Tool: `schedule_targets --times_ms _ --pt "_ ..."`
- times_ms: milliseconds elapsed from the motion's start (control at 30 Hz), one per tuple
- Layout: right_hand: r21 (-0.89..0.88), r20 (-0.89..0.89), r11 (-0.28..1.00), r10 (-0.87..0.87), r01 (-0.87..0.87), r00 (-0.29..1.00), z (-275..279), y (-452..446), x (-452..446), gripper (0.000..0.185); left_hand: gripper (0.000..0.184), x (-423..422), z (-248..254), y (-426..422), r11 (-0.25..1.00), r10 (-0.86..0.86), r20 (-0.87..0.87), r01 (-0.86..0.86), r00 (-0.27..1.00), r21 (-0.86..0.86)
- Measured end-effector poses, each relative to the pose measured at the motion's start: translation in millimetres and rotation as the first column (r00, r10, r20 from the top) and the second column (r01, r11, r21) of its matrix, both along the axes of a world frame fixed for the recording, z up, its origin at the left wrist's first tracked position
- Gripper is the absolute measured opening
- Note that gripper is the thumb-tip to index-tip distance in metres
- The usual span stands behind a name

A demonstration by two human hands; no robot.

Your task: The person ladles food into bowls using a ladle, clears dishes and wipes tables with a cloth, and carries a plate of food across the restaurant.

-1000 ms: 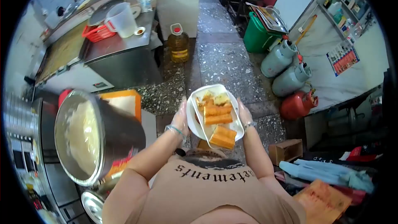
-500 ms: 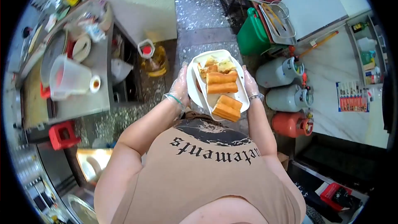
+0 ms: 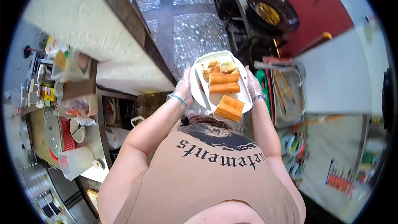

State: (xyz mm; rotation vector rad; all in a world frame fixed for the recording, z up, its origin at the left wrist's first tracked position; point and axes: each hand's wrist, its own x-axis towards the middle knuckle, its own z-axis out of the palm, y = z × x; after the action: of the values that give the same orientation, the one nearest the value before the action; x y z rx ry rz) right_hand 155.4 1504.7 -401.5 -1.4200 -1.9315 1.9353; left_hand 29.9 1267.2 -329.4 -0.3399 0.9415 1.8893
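Note:
Out in front of my waist I carry a white plate (image 3: pixel 197 90) with a white rectangular tray (image 3: pixel 213 99) on top. On the tray lie a fried dough stick (image 3: pixel 224 83) in the middle, another fried dough piece (image 3: pixel 230 107) at the near end, and broken filled pastry pieces (image 3: pixel 222 67) at the far end. My left hand (image 3: pixel 183 88), in a clear plastic glove, grips the left rim. The gloved right hand (image 3: pixel 253 84) holds the opposite side. Both hands' fingers are partly hidden beneath the plate.
Ahead right stands a black wok (image 3: pixel 272 11) with oil in it. A rack with a wire basket and tongs (image 3: pixel 289 93) is close to my right. At left, a counter holds a plastic tub (image 3: pixel 76 162) and a round lid (image 3: pixel 52 130). A low white wall (image 3: pixel 120 29) edges the wet floor (image 3: pixel 195 29).
I have moved forward along the floor with the plate and tray held level. The wok has come into view, while the gas cylinders have slipped back behind my right arm.

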Motion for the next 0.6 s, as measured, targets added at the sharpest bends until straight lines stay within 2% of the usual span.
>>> schedule_targets --times_ms 33,67,100,133,233,267,300,367,400,433,500,533,600 --pt "0.067 0.036 0.994 0.086 -0.089 0.996 2 26 -38 0.075 0.054 -29 10 23 0.999 0.047 0.008 -0.047 0.999 0.012" --pt "-0.019 0.06 0.995 0.1 -0.099 0.993 3 51 -71 0.076 0.053 -56 19 43 0.996 0.069 0.012 -0.068 0.998 -0.055" --pt "-0.101 0.103 0.989 0.116 -0.106 0.988 20 55 -115 0.077 0.053 -90 7 52 0.994 0.097 0.03 -0.095 0.995 -0.057" --pt "0.109 0.134 0.975 0.181 -0.196 0.974 12 77 -149 0.077 0.052 -121 0 68 0.99 0.144 0.028 -0.143 0.989 -0.017" --pt "0.09 0.151 0.977 0.179 -0.193 0.972 21 123 -261 0.071 0.052 -219 -7 120 0.972 0.235 0.024 -0.236 0.972 0.014" --pt "-0.168 -0.045 0.985 0.043 -0.05 0.998 30 127 -292 0.064 0.052 -254 -9 136 0.973 0.231 0.025 -0.231 0.973 0.006" --pt "-0.357 -0.056 0.934 -0.003 -0.017 0.998 43 136 -327 0.061 0.051 -284 -13 150 0.974 0.228 0.031 -0.228 0.973 -0.004" --pt "-0.127 -0.098 0.986 0.1 -0.112 0.99 14 175 -386 0.063 0.052 -340 -13 175 0.96 0.278 -0.004 -0.278 0.96 -0.014" --pt "0.084 0.035 0.984 0.155 -0.158 0.987 10 191 -422 0.066 0.052 -372 -16 182 0.967 0.252 0.007 -0.252 0.968 0.044" --pt "0.123 -0.033 0.977 0.178 -0.173 0.983 1 204 -455 0.068 0.053 -401 -19 191 0.968 0.229 0.022 -0.23 0.973 0.101" --pt "-0.192 -0.034 0.966 0.173 -0.176 0.984 -13 230 -522 0.068 0.055 -459 -33 206 0.958 0.286 0.07 -0.285 0.956 -0.03" --pt "-0.226 -0.095 0.948 0.206 -0.223 0.974 -17 237 -558 0.067 0.059 -486 -46 212 0.95 0.313 0.029 -0.313 0.949 -0.015" --pt "-0.127 -0.056 0.948 0.288 -0.293 0.956 -13 246 -626 0.066 0.062 -543 -60 219 0.937 0.348 -0.031 -0.348 0.937 0.004"
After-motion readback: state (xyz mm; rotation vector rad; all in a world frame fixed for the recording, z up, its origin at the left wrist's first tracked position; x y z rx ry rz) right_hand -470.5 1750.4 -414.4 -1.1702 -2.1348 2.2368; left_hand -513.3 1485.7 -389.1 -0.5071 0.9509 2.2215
